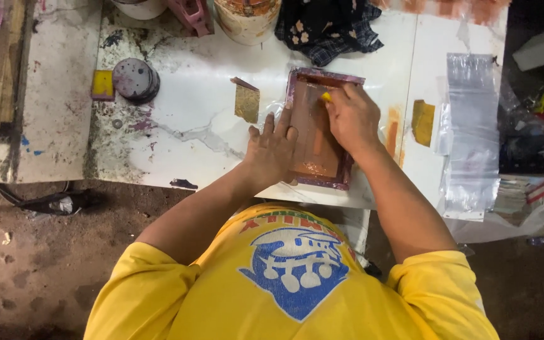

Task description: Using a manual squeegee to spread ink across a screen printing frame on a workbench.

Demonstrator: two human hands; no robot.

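Screen frame (320,135), small, rectangular, purple-edged with orange-brown ink on the mesh, lies flat on the white table (177,119) at centre frame, just above the table's near edge. Left hand (273,148) rests palm-down on the frame's left rim, fingers spread and extended, pressing rather than gripping; nothing enclosed in it. Right hand (351,116) sits over the frame's upper right part, fingers curled tight around a small yellow tool (326,97); only the tool's tip shows at the fingertips, touching the mesh near the top. A clear plastic sheet appears to lie under the frame, can't tell its edges.

Around it: gold-brown scrap (247,102) just left of the frame, apart from it. Stack of grey round discs (135,79) and a yellow block (102,84) at upper left. Dark floral cloth (328,28) at top centre, beside a stained white bucket (247,19). Clear plastic bags (470,126) at right, with a yellow-orange smear (422,121) between them and the right hand. Yellow shirt (284,283) fills the bottom of the frame.
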